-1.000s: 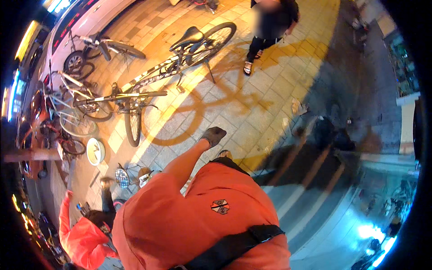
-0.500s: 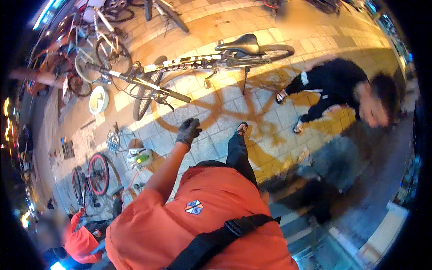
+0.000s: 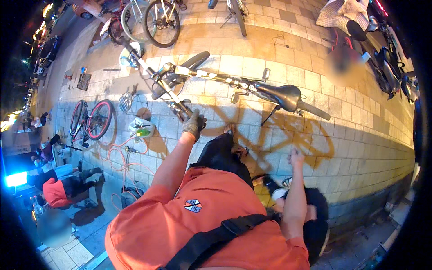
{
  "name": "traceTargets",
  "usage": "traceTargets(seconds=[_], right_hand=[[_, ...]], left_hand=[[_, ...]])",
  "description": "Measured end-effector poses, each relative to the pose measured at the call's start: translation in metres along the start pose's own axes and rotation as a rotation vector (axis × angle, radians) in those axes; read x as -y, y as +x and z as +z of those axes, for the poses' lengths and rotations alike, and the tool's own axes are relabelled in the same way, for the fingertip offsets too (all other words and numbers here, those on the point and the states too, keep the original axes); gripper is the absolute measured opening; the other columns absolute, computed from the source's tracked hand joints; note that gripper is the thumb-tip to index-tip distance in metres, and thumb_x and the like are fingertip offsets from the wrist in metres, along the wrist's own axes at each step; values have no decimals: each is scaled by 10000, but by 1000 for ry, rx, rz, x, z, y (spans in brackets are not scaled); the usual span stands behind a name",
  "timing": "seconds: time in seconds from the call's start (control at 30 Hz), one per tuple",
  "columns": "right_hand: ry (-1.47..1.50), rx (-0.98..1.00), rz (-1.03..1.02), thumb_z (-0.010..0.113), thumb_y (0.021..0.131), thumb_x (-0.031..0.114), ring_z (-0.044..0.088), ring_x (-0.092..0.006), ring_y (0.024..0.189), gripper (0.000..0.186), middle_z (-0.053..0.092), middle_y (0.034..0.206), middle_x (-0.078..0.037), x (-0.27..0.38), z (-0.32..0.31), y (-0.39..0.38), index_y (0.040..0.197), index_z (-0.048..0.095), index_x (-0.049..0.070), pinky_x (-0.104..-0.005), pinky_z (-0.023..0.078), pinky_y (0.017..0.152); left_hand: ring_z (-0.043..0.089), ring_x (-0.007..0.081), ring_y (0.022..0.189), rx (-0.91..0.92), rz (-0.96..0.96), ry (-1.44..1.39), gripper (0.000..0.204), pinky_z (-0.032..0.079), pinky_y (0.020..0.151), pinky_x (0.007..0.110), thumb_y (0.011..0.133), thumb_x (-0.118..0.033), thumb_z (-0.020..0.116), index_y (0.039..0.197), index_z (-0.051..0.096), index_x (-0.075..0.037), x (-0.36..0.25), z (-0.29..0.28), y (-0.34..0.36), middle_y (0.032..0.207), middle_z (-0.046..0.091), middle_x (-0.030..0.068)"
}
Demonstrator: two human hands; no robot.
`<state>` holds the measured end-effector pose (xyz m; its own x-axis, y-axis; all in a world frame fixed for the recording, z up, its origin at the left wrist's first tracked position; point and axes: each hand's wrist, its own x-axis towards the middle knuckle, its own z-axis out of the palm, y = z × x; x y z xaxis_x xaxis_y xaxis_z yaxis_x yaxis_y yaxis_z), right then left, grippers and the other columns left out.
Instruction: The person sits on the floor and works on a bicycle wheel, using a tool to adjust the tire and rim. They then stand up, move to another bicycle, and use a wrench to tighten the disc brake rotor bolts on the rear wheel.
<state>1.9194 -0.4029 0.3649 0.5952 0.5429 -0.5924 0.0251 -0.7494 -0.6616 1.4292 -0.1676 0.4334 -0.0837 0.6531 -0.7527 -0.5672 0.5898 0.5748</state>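
At tubular handlebar (image 3: pixel 156 77), seemingly knit-gloved hand (image 3: pixel 195 124)

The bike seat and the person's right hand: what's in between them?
Between the seat and the right hand, the head view shows just paving with the bike's shadow across it.

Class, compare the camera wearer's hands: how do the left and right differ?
The left hand wears a dark glove; the right hand looks bare. The left is at the bicycle's handlebar grip; the right is out over the paving. Both extend from the orange T-shirt.
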Motion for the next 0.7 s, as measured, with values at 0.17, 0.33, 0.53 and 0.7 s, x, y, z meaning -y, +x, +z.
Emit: traceTargets(seconds=[0.17, 0.33, 0.53, 0.7], right_hand=[[-56, -83, -128, 674, 953, 543, 685, -223, 843, 573, 728, 933, -123, 129, 3, 82, 1144, 704, 4, -359, 546, 767], [-73, -104, -97, 708, 892, 625, 633, -298, 1217, 822, 689, 1262, -239, 193, 22, 138, 1305, 638, -83, -384, 452, 1076], [-244, 1, 82, 700, 897, 639, 578, -277, 1287, 867, 604, 1414, -192, 267, 64, 129, 1394, 583, -62, -414, 446, 1097], [234, 184, 38, 773, 896, 517, 590, -274, 1244, 843, 587, 1402, -201, 212, 65, 160, 1401, 530, -113, -420, 469, 1081]], left_hand=[[431, 167, 554, -127, 15, 134, 373, 390, 536, 353, 944, -464, 712, 793, 477, -217, 3, 1, 12, 627, 348, -18], [514, 173, 492, -130, 50, 141, 354, 471, 468, 361, 929, -364, 760, 852, 481, -161, -6, -9, -4, 625, 478, 10], [537, 190, 457, -272, 17, 306, 346, 461, 434, 359, 940, -354, 749, 816, 524, -122, -33, -23, -24, 590, 519, 24], [540, 141, 522, -418, 130, 490, 315, 463, 498, 319, 881, -308, 817, 810, 596, -95, -76, -34, -32, 635, 557, 13]])
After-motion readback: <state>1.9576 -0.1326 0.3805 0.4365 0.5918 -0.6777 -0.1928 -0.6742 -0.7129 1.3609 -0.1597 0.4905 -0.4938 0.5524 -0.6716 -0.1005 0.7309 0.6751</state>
